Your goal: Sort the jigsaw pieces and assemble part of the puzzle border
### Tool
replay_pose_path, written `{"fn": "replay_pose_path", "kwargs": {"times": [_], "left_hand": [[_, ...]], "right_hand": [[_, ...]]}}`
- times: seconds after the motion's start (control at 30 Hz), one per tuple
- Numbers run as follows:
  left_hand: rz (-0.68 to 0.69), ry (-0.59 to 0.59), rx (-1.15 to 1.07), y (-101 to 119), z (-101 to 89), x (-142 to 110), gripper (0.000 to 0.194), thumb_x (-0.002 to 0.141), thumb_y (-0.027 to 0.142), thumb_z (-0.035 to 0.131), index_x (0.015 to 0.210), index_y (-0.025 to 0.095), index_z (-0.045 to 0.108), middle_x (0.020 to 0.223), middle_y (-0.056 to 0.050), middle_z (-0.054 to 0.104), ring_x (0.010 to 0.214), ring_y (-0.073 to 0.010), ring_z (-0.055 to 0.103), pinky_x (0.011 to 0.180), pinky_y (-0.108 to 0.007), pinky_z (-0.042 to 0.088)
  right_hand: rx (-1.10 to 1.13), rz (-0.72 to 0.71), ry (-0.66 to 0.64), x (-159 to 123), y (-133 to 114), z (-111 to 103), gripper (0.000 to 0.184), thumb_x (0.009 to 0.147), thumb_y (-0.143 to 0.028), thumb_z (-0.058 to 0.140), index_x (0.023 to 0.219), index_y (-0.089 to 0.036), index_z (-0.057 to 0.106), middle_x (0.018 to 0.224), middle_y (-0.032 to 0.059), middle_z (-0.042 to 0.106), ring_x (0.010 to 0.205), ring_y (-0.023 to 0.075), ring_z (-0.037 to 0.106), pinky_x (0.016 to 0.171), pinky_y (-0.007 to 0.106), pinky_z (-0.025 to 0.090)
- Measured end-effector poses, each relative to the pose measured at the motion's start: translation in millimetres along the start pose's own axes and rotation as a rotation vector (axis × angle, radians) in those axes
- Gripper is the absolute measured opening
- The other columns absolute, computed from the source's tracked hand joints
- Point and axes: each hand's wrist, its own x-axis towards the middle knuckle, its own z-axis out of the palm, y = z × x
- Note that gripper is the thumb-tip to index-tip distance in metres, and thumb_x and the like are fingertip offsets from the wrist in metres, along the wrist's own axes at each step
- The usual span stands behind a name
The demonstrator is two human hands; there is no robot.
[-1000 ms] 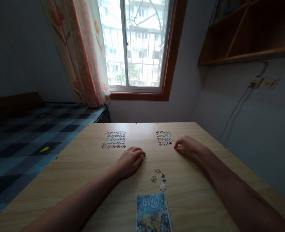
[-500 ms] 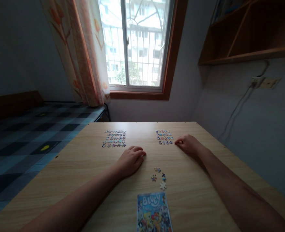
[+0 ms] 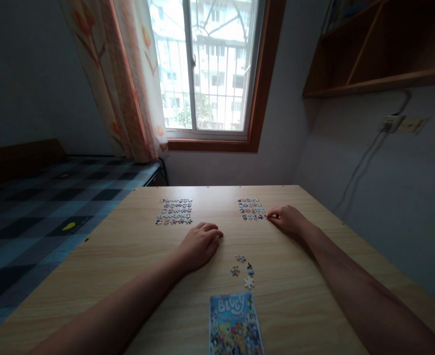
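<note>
My left hand (image 3: 199, 244) rests on the wooden table (image 3: 136, 276) with fingers curled down, holding nothing I can see. My right hand (image 3: 286, 219) lies further right, its fingertips pinched together at the lower right corner of a small grid of jigsaw pieces (image 3: 251, 209). What the pinch holds, if anything, is too small to make out. A larger grid of jigsaw pieces (image 3: 175, 212) lies at the back left. Several loose pieces (image 3: 244, 270) sit between my arms. A blue picture card (image 3: 235, 324) lies near the front edge.
A bed with a checked cover (image 3: 47, 207) stands left of the table. A window (image 3: 208, 66) with a flowered curtain (image 3: 123, 79) is behind. A wooden shelf (image 3: 372, 49) hangs on the right wall, above a socket with a cable (image 3: 394, 123).
My right hand has slid a little left and forward, up to the corner of the small grid of pieces. My left hand has stayed put.
</note>
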Motion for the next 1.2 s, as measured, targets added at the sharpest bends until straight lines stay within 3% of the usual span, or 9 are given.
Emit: {"fn": "replay_pose_path", "kwargs": {"times": [0.63, 0.83, 0.9, 1.03, 1.2], "left_hand": [[0.016, 0.021, 0.005, -2, 1.8, 0, 0.026, 0.095, 0.026, 0.049, 0.11, 0.023, 0.07, 0.118, -0.008, 0.067, 0.108, -0.0249, 0.058, 0.098, -0.042, 0.047], [0.016, 0.018, 0.012, -1, 3.3, 0, 0.026, 0.096, 0.026, 0.049, 0.11, 0.022, 0.07, 0.119, -0.008, 0.067, 0.109, -0.025, 0.058, 0.098, -0.042, 0.047], [0.012, 0.013, 0.016, -1, 3.7, 1, 0.026, 0.096, 0.027, 0.049, 0.11, 0.023, 0.07, 0.119, -0.007, 0.067, 0.109, -0.025, 0.058, 0.098, -0.042, 0.047], [0.024, 0.017, 0.042, 1, 2.2, 0, 0.023, 0.095, 0.028, 0.052, 0.11, 0.023, 0.069, 0.116, -0.007, 0.067, 0.106, -0.0247, 0.059, 0.096, -0.042, 0.048], [0.091, 0.036, 0.025, 11, -4.2, -2, 0.018, 0.093, 0.027, 0.054, 0.092, 0.022, 0.071, 0.098, -0.006, 0.067, 0.089, -0.0205, 0.061, 0.082, -0.036, 0.05]], "right_hand": [[-0.039, 0.0, 0.078, -2, 2, 5, 0.015, 0.09, -0.028, 0.064, 0.091, -0.031, 0.079, 0.1, -0.002, 0.076, 0.088, 0.0201, 0.07, 0.075, 0.026, 0.05], [0.124, -0.059, 0.228, -1, -20, -7, 0.014, 0.088, -0.026, 0.064, 0.088, -0.025, 0.078, 0.1, 0.0028, 0.075, 0.081, 0.0185, 0.069, 0.075, 0.028, 0.05], [0.241, -0.139, 0.172, 3, -38, -13, 0.015, 0.088, -0.029, 0.064, 0.087, -0.022, 0.077, 0.092, 0.0045, 0.075, 0.071, 0.0166, 0.066, 0.069, 0.027, 0.05], [0.416, -0.3, -0.133, 5, -90, -25, 0.014, 0.086, -0.032, 0.069, 0.084, -0.022, 0.077, 0.072, 0.0004, 0.07, 0.063, 0.0137, 0.061, 0.059, 0.023, 0.045], [0.441, -0.41, -0.352, -3, -140, -24, 0.004, 0.083, -0.023, 0.074, 0.084, -0.021, 0.077, 0.072, -0.001, 0.069, 0.062, 0.011, 0.058, 0.058, 0.021, 0.042]]}}
